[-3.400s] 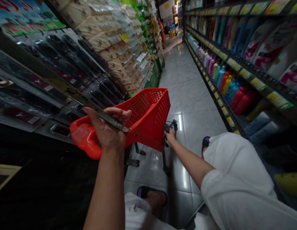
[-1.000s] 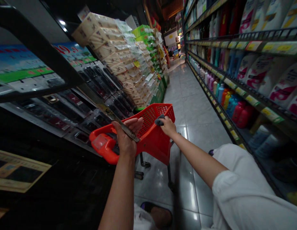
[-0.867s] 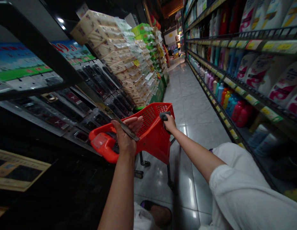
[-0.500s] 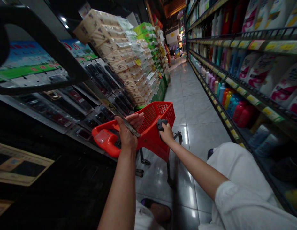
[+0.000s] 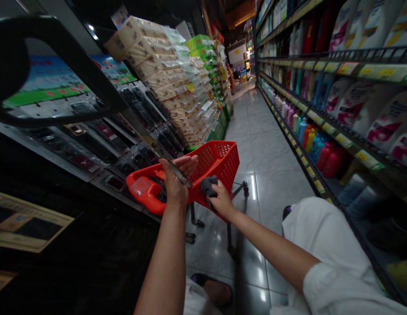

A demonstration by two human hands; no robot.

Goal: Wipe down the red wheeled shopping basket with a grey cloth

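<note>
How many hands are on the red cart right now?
2. The left hand is at the red cart's near rim, by its handle, with a thin flat strip across the palm. The right hand presses a dark cloth against the cart's near side.

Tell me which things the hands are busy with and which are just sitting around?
In hand: left hand gripping red shopping cart; right hand holding dark cloth against its side.

Just around: tissue packs, detergent bottles, hanging black packets.
</note>
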